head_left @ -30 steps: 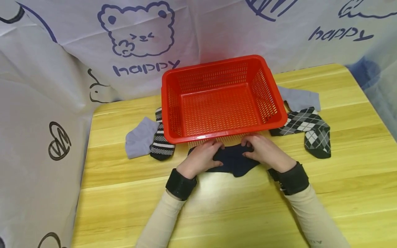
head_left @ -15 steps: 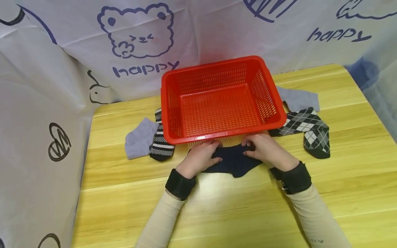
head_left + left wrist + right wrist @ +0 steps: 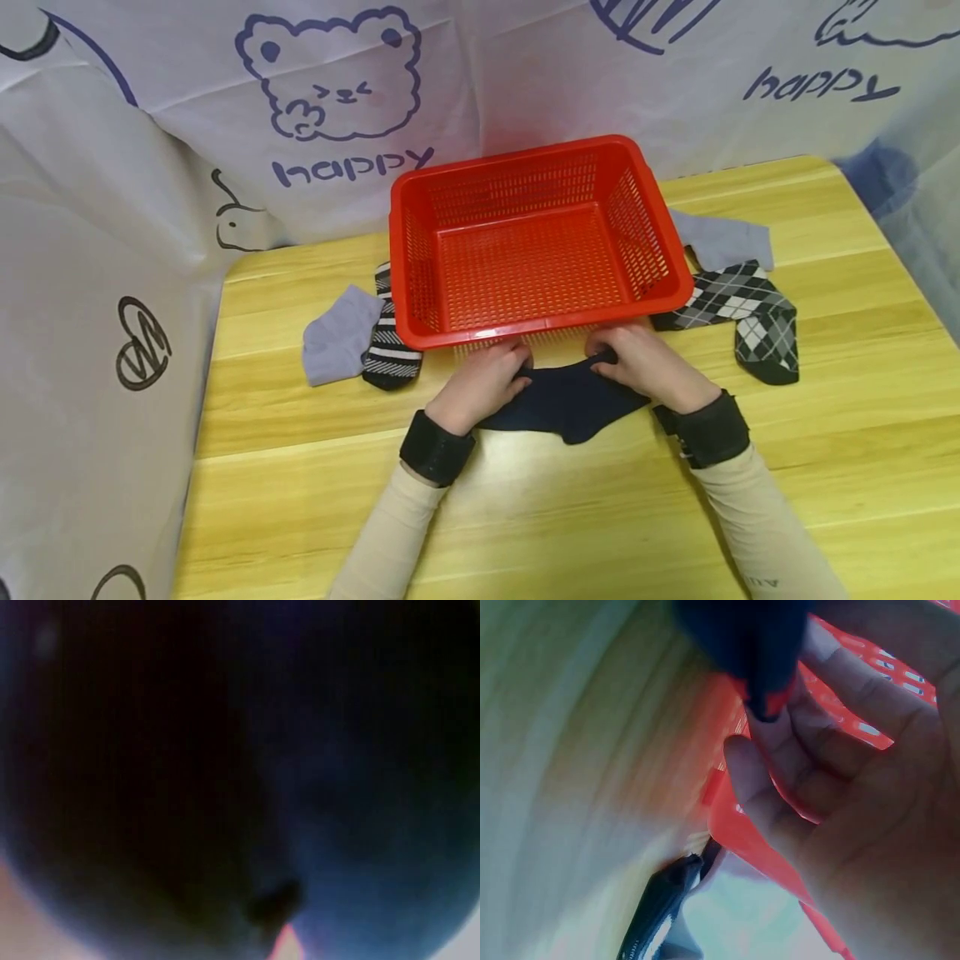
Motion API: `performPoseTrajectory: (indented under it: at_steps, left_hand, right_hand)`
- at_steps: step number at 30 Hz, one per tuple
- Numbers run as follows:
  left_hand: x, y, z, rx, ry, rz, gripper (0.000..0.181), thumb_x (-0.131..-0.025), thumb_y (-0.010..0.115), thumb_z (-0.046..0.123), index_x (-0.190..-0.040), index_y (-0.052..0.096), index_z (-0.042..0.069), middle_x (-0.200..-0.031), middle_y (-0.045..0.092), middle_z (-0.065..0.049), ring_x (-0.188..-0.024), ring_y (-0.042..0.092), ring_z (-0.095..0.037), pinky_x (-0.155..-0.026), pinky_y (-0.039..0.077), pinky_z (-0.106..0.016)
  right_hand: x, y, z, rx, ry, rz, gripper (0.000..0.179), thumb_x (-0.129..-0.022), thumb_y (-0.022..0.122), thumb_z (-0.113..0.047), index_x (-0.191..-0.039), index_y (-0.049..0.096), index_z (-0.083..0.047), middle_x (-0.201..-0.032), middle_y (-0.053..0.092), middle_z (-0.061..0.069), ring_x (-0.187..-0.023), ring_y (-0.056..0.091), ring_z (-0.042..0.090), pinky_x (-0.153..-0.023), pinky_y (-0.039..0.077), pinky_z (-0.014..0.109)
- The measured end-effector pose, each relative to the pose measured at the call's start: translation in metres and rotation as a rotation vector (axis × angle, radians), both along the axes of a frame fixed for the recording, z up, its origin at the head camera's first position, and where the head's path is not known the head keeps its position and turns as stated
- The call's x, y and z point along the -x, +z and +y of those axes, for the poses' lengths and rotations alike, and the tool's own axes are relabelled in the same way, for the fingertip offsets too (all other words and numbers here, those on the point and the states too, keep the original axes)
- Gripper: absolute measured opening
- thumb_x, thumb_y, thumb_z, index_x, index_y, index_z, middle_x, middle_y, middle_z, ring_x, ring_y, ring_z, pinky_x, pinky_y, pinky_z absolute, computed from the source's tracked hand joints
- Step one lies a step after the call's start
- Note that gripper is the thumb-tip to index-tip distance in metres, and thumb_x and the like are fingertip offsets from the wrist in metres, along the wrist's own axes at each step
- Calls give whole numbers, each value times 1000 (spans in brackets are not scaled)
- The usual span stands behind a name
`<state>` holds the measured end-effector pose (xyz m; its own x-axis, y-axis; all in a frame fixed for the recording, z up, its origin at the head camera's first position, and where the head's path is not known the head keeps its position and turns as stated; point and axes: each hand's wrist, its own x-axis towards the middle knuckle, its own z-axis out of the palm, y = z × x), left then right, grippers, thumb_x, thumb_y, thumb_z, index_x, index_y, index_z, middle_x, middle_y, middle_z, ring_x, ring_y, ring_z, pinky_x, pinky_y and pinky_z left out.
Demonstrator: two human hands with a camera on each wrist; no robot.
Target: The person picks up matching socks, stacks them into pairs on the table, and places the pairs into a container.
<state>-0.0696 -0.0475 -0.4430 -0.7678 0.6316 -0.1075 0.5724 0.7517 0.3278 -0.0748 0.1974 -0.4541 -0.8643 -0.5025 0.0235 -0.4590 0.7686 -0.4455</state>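
Observation:
A dark navy sock [image 3: 566, 402] stretches sideways in front of the red basket, its heel bulging toward me. My left hand [image 3: 480, 385] pinches its upper edge on the left, thumb on the near side. On the right, my right hand [image 3: 651, 365] grips the same edge with thumb and curled fingers. In the right wrist view the dark sock [image 3: 742, 637] hangs at the fingertips of the right hand [image 3: 862, 817], above the wood. Dark, blurred cloth fills nearly all of the left wrist view, hiding the left fingers.
A red plastic basket [image 3: 543, 321] stands just beyond both hands, with nothing inside. Left of it lie a lavender-grey sock [image 3: 341, 337] and a black-and-white striped sock [image 3: 392, 354]. To its right are an argyle sock [image 3: 765, 321] and another grey sock [image 3: 731, 240]. A patterned white cloth [image 3: 337, 83] hangs behind.
The sock's lower edge has shifted toward me, and its upper edge now spans between the hands. Both hands' fingers have closed on the sock. The basket and the other socks stay put.

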Motion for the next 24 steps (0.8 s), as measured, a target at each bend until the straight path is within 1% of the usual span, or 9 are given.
performPoseTrajectory:
  at_steps: [2,5,9,12,15,20,24]
  left_hand:
    - [1,2,-2,-9,16,-14,10,-88,73,17,-93,66,12,-90,64,0,-78,61,-15,-72,49,-30]
    - [1,4,-6,-25,41,-32,8,-88,72,14,-87,64,13,-82,63,1,-72,57,-13,-68,46,-29]
    - [2,4,-10,-28,61,-20,8,-88,71,13,-84,65,14,-78,63,3,-71,57,-12,-67,46,-28]
    - [2,4,-12,-24,69,-1,6,-88,71,12,-85,66,13,-80,65,2,-73,60,-13,-69,49,-29]
    - [3,3,-14,-22,75,9,6,-88,71,11,-85,67,12,-81,66,1,-75,62,-15,-70,50,-30]
    - [2,4,-13,-9,89,6,9,-86,73,10,-84,65,12,-79,64,1,-74,61,-15,-69,49,-30]
    - [-3,7,-14,-14,86,-6,11,-85,74,9,-89,65,10,-85,64,-3,-79,64,-20,-71,50,-35]
  right_hand:
    - [1,0,1,9,-17,-33,19,-73,84,-8,-80,67,-10,-81,65,3,-86,59,24,-90,39,47]
    - [2,2,4,17,-48,-119,19,-76,82,-10,-78,63,-11,-77,61,1,-73,56,17,-82,42,41]
    - [3,5,10,30,-79,-231,13,-84,76,-13,-79,63,-11,-71,58,-1,-58,51,10,-69,43,33]
    - [4,5,14,51,-97,-263,9,-87,73,-13,-81,66,-10,-69,59,-1,-59,50,9,-65,42,30]
    - [5,4,16,66,-113,-273,9,-86,73,-14,-82,67,-9,-67,58,-2,-60,50,11,-64,41,29]
    - [6,4,19,66,-147,-303,15,-84,76,-19,-81,65,-9,-67,57,0,-62,51,12,-64,41,29]
    - [6,8,27,71,-164,-357,20,-82,79,-22,-80,63,-8,-69,59,0,-63,52,12,-64,41,27]
